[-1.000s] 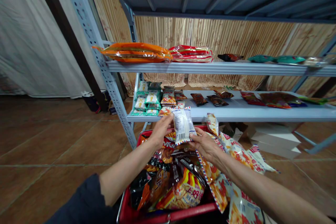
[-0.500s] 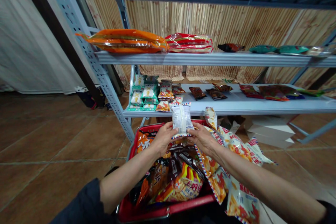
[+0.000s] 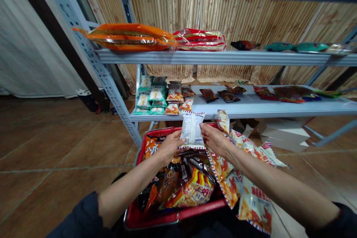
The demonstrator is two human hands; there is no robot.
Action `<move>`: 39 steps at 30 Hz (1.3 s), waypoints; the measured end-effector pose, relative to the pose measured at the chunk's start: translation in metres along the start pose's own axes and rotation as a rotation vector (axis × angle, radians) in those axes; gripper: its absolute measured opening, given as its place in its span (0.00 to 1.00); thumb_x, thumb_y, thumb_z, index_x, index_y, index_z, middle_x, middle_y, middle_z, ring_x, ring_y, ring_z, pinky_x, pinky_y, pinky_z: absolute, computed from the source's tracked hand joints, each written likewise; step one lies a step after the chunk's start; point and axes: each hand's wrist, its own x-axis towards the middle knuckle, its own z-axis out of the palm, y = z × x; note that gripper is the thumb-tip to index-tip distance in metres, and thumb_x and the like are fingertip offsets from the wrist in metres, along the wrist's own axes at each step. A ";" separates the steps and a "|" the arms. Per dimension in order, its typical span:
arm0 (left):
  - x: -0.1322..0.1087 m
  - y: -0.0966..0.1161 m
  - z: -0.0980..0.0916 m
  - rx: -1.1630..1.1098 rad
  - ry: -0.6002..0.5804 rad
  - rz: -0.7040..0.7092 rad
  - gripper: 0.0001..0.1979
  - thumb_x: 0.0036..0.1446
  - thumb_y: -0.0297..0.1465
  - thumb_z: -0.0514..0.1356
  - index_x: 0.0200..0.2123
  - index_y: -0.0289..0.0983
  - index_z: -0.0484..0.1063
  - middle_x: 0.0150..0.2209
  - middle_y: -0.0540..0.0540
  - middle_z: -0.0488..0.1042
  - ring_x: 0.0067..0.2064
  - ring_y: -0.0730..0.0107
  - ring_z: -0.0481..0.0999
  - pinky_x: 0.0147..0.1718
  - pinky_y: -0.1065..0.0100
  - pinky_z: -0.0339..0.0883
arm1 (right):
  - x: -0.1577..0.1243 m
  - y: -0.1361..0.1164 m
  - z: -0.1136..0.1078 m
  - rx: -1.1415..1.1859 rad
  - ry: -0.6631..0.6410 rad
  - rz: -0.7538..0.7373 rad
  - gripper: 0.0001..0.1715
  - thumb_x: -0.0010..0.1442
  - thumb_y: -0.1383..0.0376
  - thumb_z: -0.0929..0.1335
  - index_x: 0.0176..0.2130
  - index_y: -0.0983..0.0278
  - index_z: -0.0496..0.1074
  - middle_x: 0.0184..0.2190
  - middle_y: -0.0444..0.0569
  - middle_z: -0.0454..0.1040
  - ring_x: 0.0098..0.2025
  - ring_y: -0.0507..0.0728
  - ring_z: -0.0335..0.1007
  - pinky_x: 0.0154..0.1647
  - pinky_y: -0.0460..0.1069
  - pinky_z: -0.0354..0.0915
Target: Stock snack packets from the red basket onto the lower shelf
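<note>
My left hand (image 3: pixel 170 145) pinches the lower left corner of a small snack bag (image 3: pixel 192 130), thumb in front. The bag is held upright over the basket, its white printed back with a centre seam facing me. At the bag's right edge is my right hand (image 3: pixel 214 137), fingers stretched out, tips against or very close to the edge. Below both hands stands a red shopping basket (image 3: pixel 202 208) full of snack bags, among them a red-and-yellow striped bag (image 3: pixel 192 189). White-and-orange snack bags (image 3: pixel 255 200) hang in linked strips over the basket's right side.
On the lower shelf (image 3: pixel 245 109), green-and-white packets (image 3: pixel 150 96) are stacked beside small orange-and-white snack bags (image 3: pixel 174 93). Brown packets (image 3: pixel 228 96) lie farther right. Large orange (image 3: pixel 131 37) and red-striped bags (image 3: pixel 199 40) lie on the shelf above. White boxes (image 3: pixel 283 134) sit underneath.
My right thumb has come off the front of the bag, and that hand is now at its right edge. The bag sits slightly lower, still in my left hand. The view has shifted slightly.
</note>
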 end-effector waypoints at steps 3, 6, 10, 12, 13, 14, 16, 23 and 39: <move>-0.001 -0.004 -0.005 0.035 -0.035 -0.038 0.23 0.47 0.25 0.61 0.50 0.35 0.68 0.43 0.40 0.75 0.39 0.62 0.76 0.34 0.65 0.70 | 0.007 0.000 -0.006 0.095 0.002 0.042 0.13 0.47 0.58 0.72 0.33 0.60 0.70 0.23 0.41 0.71 0.25 0.50 0.65 0.30 0.45 0.62; -0.001 -0.007 -0.010 0.029 -0.071 -0.057 0.24 0.46 0.24 0.62 0.50 0.34 0.68 0.41 0.40 0.76 0.38 0.63 0.76 0.36 0.66 0.70 | 0.013 0.000 -0.011 0.127 0.041 0.039 0.12 0.46 0.60 0.73 0.30 0.62 0.70 0.25 0.43 0.73 0.27 0.49 0.66 0.31 0.45 0.63; 0.001 -0.009 -0.013 -0.007 -0.056 -0.047 0.23 0.46 0.23 0.62 0.48 0.36 0.68 0.41 0.41 0.76 0.38 0.64 0.76 0.37 0.66 0.69 | 0.013 0.000 -0.012 0.130 0.095 0.002 0.12 0.44 0.61 0.73 0.30 0.62 0.72 0.28 0.44 0.74 0.28 0.49 0.67 0.30 0.45 0.64; 0.001 -0.011 -0.013 -0.069 -0.016 -0.024 0.21 0.47 0.26 0.63 0.47 0.36 0.69 0.43 0.41 0.75 0.40 0.65 0.76 0.39 0.63 0.70 | 0.013 -0.002 -0.010 0.131 0.152 -0.027 0.11 0.44 0.60 0.73 0.29 0.62 0.72 0.26 0.43 0.74 0.26 0.49 0.66 0.28 0.45 0.64; 0.000 -0.012 -0.012 -0.111 -0.007 -0.030 0.20 0.47 0.27 0.63 0.46 0.37 0.69 0.44 0.41 0.74 0.41 0.64 0.76 0.41 0.61 0.70 | 0.013 -0.003 -0.010 0.134 0.185 -0.041 0.10 0.44 0.60 0.73 0.28 0.62 0.72 0.25 0.43 0.74 0.25 0.49 0.66 0.27 0.45 0.64; -0.001 -0.014 -0.010 -0.157 -0.011 -0.048 0.19 0.48 0.29 0.64 0.45 0.37 0.69 0.45 0.41 0.74 0.42 0.64 0.75 0.43 0.59 0.69 | 0.013 -0.004 -0.009 0.137 0.215 -0.056 0.10 0.44 0.61 0.73 0.27 0.62 0.72 0.25 0.43 0.74 0.25 0.49 0.66 0.27 0.45 0.64; -0.003 -0.019 -0.007 -0.236 -0.043 -0.105 0.17 0.48 0.32 0.64 0.43 0.36 0.69 0.45 0.40 0.74 0.42 0.62 0.76 0.45 0.54 0.68 | 0.013 -0.007 -0.006 0.138 0.253 -0.088 0.10 0.44 0.61 0.73 0.26 0.63 0.72 0.26 0.44 0.74 0.26 0.49 0.66 0.28 0.45 0.65; -0.001 -0.038 0.008 -0.315 -0.044 -0.150 0.11 0.48 0.27 0.64 0.37 0.32 0.70 0.38 0.40 0.76 0.39 0.64 0.77 0.47 0.57 0.68 | 0.014 -0.014 0.001 0.133 0.281 -0.135 0.10 0.43 0.62 0.73 0.24 0.65 0.72 0.23 0.43 0.72 0.25 0.48 0.65 0.28 0.46 0.67; 0.001 -0.041 0.009 -0.200 0.050 -0.046 0.03 0.49 0.24 0.62 0.30 0.31 0.74 0.35 0.41 0.76 0.36 0.68 0.75 0.44 0.61 0.70 | 0.019 -0.017 -0.001 0.022 0.361 -0.118 0.08 0.41 0.64 0.72 0.21 0.65 0.70 0.19 0.43 0.71 0.21 0.48 0.62 0.23 0.45 0.61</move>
